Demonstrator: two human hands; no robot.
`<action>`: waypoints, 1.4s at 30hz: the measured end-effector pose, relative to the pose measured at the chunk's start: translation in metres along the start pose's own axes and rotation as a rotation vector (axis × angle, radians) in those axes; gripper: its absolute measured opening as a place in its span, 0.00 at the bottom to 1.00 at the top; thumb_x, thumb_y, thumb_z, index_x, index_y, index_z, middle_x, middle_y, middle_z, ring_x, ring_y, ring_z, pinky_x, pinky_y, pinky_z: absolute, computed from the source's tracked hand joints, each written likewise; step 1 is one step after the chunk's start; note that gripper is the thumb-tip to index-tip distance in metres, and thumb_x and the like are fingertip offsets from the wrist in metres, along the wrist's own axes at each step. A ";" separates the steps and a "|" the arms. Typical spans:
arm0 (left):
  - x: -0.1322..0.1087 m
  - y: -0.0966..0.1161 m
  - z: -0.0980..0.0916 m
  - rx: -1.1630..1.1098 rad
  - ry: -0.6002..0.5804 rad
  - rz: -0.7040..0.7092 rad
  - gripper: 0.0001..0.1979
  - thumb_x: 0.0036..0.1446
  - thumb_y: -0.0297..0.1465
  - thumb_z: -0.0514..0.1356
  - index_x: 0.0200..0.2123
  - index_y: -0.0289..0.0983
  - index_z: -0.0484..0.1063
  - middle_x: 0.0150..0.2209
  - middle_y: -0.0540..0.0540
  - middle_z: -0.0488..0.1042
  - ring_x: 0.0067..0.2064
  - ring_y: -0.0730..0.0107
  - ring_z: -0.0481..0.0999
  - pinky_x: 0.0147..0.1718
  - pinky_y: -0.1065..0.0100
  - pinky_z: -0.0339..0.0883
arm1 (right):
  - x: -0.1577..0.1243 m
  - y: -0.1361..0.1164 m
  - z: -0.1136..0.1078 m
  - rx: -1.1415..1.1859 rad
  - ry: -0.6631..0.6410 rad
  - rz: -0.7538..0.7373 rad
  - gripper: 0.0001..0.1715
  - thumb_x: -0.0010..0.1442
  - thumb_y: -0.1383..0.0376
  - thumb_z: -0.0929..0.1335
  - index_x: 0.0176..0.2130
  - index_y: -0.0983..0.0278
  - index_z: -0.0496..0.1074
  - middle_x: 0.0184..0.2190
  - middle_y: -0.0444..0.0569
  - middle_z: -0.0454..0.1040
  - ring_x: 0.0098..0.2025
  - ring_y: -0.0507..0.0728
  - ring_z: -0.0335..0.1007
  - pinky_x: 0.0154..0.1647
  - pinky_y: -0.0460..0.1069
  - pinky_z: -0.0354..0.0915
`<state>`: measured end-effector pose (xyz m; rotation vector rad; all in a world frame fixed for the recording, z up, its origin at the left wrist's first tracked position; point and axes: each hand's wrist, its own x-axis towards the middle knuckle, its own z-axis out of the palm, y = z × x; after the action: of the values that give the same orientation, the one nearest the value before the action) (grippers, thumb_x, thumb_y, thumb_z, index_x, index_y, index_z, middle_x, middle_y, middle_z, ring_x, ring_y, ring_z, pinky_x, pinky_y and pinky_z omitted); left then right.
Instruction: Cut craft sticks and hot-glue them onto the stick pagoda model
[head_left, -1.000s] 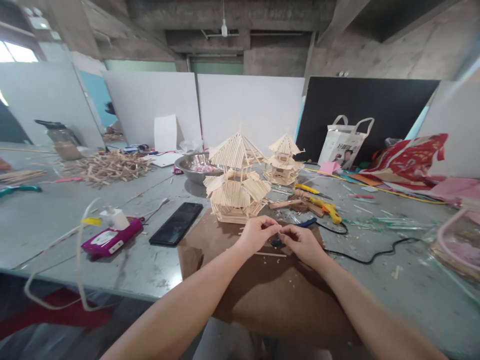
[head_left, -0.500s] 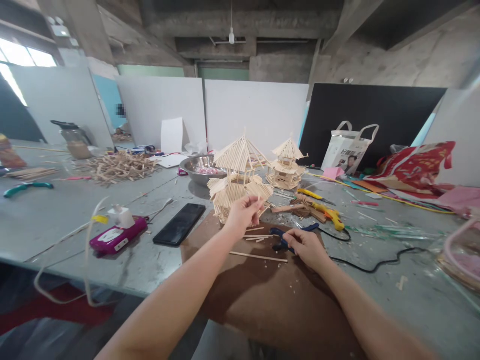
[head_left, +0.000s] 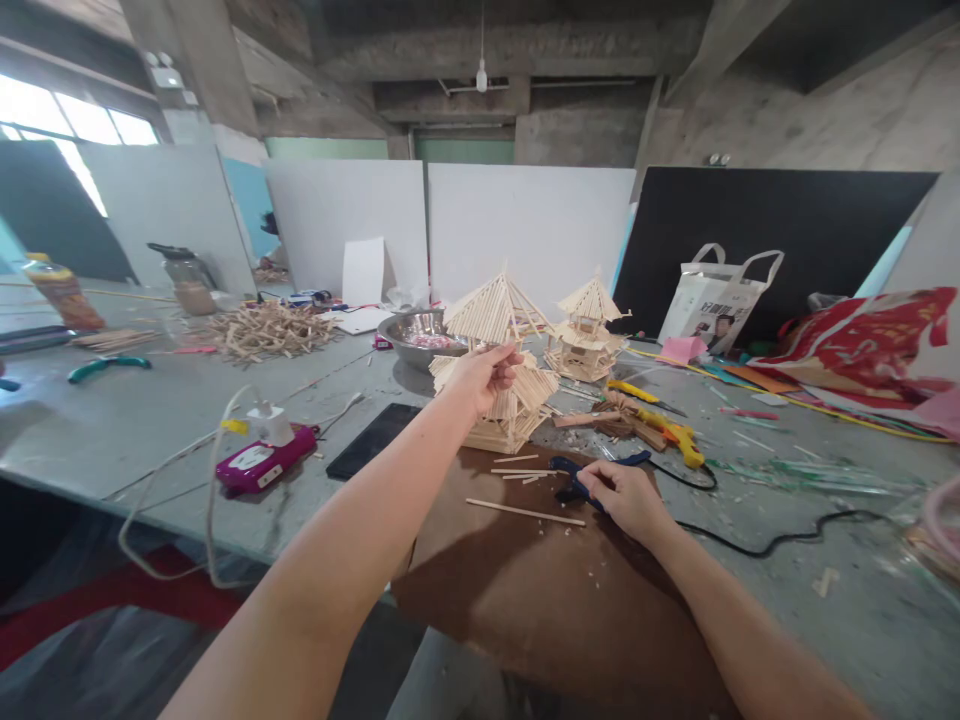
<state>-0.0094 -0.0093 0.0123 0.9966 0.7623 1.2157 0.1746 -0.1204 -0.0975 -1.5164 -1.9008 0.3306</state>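
Note:
My left hand (head_left: 491,380) reaches to the front of a pavilion model (head_left: 491,310) built of thin wooden sticks, between its pointed upper roof and its wider lower roof. Its fingertips are pinched; whatever they hold is too small to make out. Lower and to the right, my right hand (head_left: 619,495) is closed on a dark blue tool (head_left: 568,480), its kind partly hidden by the fingers. Short cut sticks (head_left: 521,472) and one longer stick (head_left: 525,512) lie on the brown board (head_left: 517,580) beside that tool.
Behind stands a smaller stick pavilion (head_left: 587,335), beside a metal bowl (head_left: 420,345). A yellow glue gun (head_left: 679,440) and black cord (head_left: 780,540) lie right. Left are a phone (head_left: 371,440), a purple power strip (head_left: 266,462), a stick pile (head_left: 270,332) and teal pliers (head_left: 109,368).
My left hand has moved up and forward, from in front of the lower roof to just under the upper roof. My right hand stays at the blue tool. The view has swung slightly left.

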 end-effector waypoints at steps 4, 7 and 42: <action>0.004 0.005 -0.002 -0.015 -0.042 -0.060 0.04 0.45 0.25 0.58 0.23 0.29 0.66 0.20 0.48 0.70 0.16 0.85 0.65 0.13 0.81 0.61 | 0.000 0.001 0.001 0.012 -0.001 0.001 0.17 0.52 0.57 0.58 0.26 0.63 0.69 0.18 0.43 0.69 0.21 0.51 0.63 0.23 0.44 0.56; 0.005 0.006 -0.006 0.005 -0.076 -0.062 0.04 0.45 0.25 0.58 0.24 0.28 0.67 0.18 0.49 0.69 0.17 0.83 0.66 0.14 0.81 0.62 | 0.000 0.003 0.001 0.015 -0.011 0.008 0.17 0.53 0.57 0.58 0.26 0.63 0.69 0.18 0.43 0.69 0.21 0.51 0.63 0.23 0.44 0.56; 0.007 0.017 -0.009 0.042 -0.120 -0.071 0.03 0.44 0.24 0.56 0.25 0.28 0.68 0.21 0.46 0.72 0.16 0.80 0.68 0.13 0.79 0.62 | -0.001 0.000 -0.001 0.004 -0.038 0.007 0.17 0.53 0.57 0.57 0.26 0.63 0.69 0.19 0.43 0.69 0.23 0.50 0.63 0.24 0.43 0.55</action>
<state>-0.0231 0.0006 0.0245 1.0582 0.7255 1.0728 0.1748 -0.1213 -0.0969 -1.5243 -1.9242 0.3687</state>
